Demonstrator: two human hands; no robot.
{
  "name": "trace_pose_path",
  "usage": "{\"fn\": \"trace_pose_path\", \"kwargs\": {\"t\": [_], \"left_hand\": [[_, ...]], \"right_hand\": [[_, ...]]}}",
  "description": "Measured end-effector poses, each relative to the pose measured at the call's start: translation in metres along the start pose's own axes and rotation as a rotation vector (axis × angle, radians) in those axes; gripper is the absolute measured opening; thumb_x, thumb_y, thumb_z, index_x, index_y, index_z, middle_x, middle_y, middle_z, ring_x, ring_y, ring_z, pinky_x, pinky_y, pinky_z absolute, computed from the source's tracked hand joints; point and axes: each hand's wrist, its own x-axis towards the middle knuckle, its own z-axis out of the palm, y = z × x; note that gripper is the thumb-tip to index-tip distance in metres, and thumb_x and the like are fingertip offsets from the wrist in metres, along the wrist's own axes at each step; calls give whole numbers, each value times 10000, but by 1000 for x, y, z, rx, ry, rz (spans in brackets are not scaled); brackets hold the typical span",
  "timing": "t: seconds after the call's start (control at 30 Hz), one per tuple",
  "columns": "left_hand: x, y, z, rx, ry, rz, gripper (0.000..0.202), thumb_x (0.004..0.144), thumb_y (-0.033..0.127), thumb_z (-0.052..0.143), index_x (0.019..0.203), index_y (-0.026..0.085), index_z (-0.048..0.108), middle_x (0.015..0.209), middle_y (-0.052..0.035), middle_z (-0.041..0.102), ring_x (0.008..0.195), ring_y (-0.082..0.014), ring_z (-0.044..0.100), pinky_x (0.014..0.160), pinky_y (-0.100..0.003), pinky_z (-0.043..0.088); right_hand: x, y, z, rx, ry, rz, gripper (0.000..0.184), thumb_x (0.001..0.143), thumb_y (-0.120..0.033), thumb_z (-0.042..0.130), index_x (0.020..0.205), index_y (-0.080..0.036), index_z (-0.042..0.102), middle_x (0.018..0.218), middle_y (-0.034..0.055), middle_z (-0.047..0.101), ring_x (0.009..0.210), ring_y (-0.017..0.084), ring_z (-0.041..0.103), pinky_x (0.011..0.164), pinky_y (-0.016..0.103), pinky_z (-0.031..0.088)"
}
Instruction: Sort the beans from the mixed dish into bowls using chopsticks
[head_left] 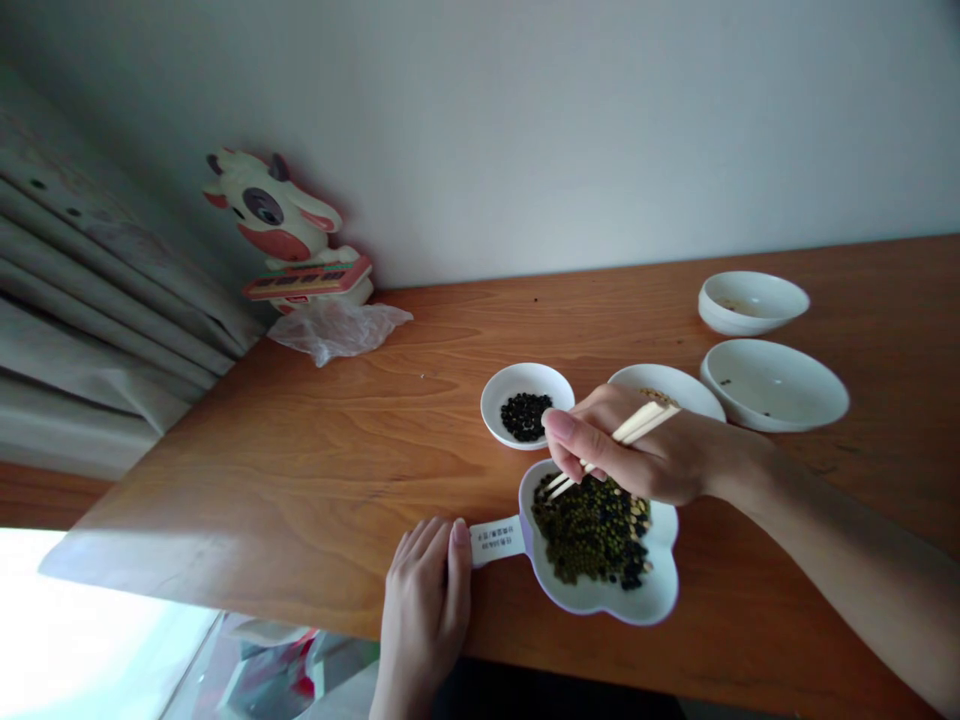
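My right hand is closed round a pair of pale chopsticks, whose tips dip into the mixed green, black and tan beans in a white flower-shaped dish. My left hand lies flat on the wooden table, fingers together, touching the dish's labelled handle. A small white bowl of black beans stands just behind the dish. Another white bowl with a few tan beans is partly hidden behind my right hand.
Two more white bowls stand at the back right, one shallow, one deeper. A cow-shaped toy and a crumpled clear plastic bag sit in the far left corner by the wall. A curtain hangs at the left.
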Motion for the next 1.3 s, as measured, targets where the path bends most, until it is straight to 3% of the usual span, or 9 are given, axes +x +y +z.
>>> {"fn": "trace_pose_path", "kwargs": {"t": [0.5,0.63,0.73,0.87,1.0,1.2,1.3], "left_hand": [[0,0,1,-30,-13,-7,372,1117,266,374,765,221,484,764,-14,577,726,-179,545,736,-318,402],[-2,-1,2,-42,-15,-19,377,1120,267,377,763,217,484,765,-9,566,732,-176,534,747,-319,395],[-2,-1,2,-47,-16,-19,380,1121,268,378,762,215,491,763,-8,561,732,-174,530,749,-319,392],[-2,-1,2,-59,-24,-18,380,1122,266,377,762,215,489,761,-6,553,730,-172,529,751,-317,395],[-1,-1,2,-61,-23,-16,369,1120,264,381,771,216,491,773,-9,557,738,-174,533,757,-319,398],[-2,-1,2,-58,-31,-18,363,1119,262,383,777,214,493,775,-9,552,743,-176,525,757,-324,392],[-2,-1,2,-58,-34,-18,361,1120,261,380,779,214,487,774,-8,546,741,-178,517,752,-332,382]], "right_hand": [[0,2,-1,39,68,-68,731,1095,-604,240,668,-174,647,605,16,635,566,114,576,632,271,440],[-10,4,-16,127,226,-107,767,1077,-652,228,640,-190,657,542,9,586,505,112,540,537,291,397],[-16,5,-27,174,419,-121,769,1073,-662,214,643,-209,661,564,22,605,540,135,562,564,326,406],[-13,9,-32,51,569,-1,677,1083,-633,267,751,-213,682,639,23,629,620,150,593,618,332,419],[-12,8,-33,12,522,16,612,1085,-610,327,817,-205,699,662,13,638,628,140,592,619,318,417],[-20,-10,-32,30,166,31,654,1073,-631,316,744,-203,686,644,10,654,573,127,575,581,305,399],[-16,-12,-25,-56,86,84,638,1075,-617,320,734,-205,667,663,6,650,615,136,585,636,308,396]]}}
